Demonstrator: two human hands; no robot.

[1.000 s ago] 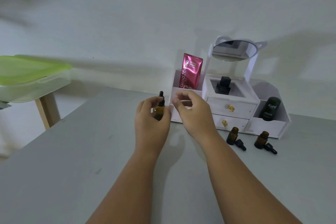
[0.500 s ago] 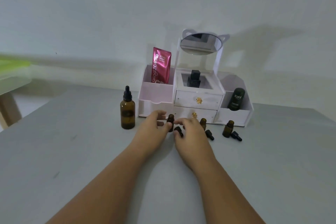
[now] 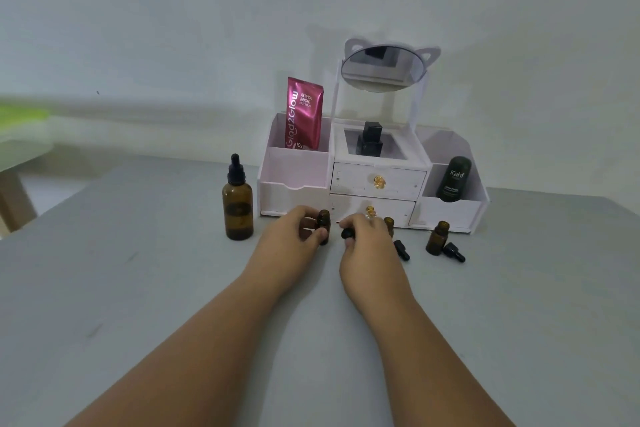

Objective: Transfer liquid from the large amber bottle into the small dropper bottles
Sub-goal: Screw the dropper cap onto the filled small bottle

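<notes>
Head view of the grey table, read left to right. The large amber bottle stands upright at far left, its black dropper cap on, touched by neither of my hands; it sits just beside the left wing of the white vanity organiser.

My left hand is curled around the first small dropper bottle, thumb and fingers closed on its sides; the bottle stands upright on the table with its neck open.

My right hand pinches that bottle's small black dropper cap at the fingertips, held just beside the open neck and apart from it.

Further right, a second small bottle shows partly behind my right hand, its loose cap lying on the table near it. A third small bottle stands open, with its own cap lying just beside it.

Step in hand, as I judge it: opening and staging the small bottles before any liquid moves. All three appear uncapped; whether they hold liquid cannot be told through the dark glass.

The next move calls for laying this cap down, then reaching left for the large bottle, unscrewing its dropper and carrying a drawn measure over to a narrow neck, with one hand steadying the small bottle against tipping.
</notes>
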